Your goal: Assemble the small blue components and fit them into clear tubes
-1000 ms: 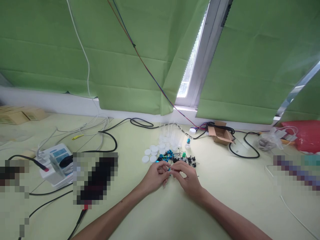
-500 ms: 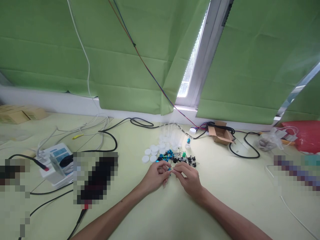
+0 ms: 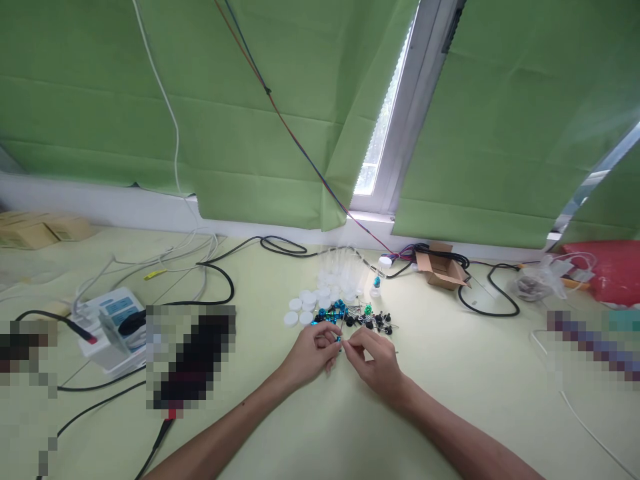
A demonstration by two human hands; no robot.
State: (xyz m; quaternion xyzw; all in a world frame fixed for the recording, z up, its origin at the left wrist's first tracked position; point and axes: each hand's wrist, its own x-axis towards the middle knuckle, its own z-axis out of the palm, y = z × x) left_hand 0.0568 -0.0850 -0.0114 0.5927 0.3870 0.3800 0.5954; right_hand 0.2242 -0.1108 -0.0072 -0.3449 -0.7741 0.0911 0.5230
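My left hand (image 3: pixel 311 353) is closed in a pinch on a small shiny blue part (image 3: pixel 339 339) with what looks like a thin metal pin rising from it. Thumb and index finger of my right hand (image 3: pixel 377 357) press together right beside that part; whatever they pinch is too small to make out. Just beyond my fingers lies a pile of blue metallic pieces (image 3: pixel 340 308), a green piece (image 3: pixel 369 309) and black-headed metal pins (image 3: pixel 387 319). White round caps (image 3: pixel 295 305) lie to the left of the pile.
Clear tubes (image 3: pixel 345 267) stand behind the pile, near a white-capped tube (image 3: pixel 385 264) with a blue piece inside. Farther right is an open cardboard box (image 3: pixel 443 272). Black cable (image 3: pixel 233 280) and a white power strip (image 3: pixel 113 327) occupy the left side.
My right fingertips have shifted very slightly beside the blue part. My left hand keeps its place, and the pile and tubes look the same.
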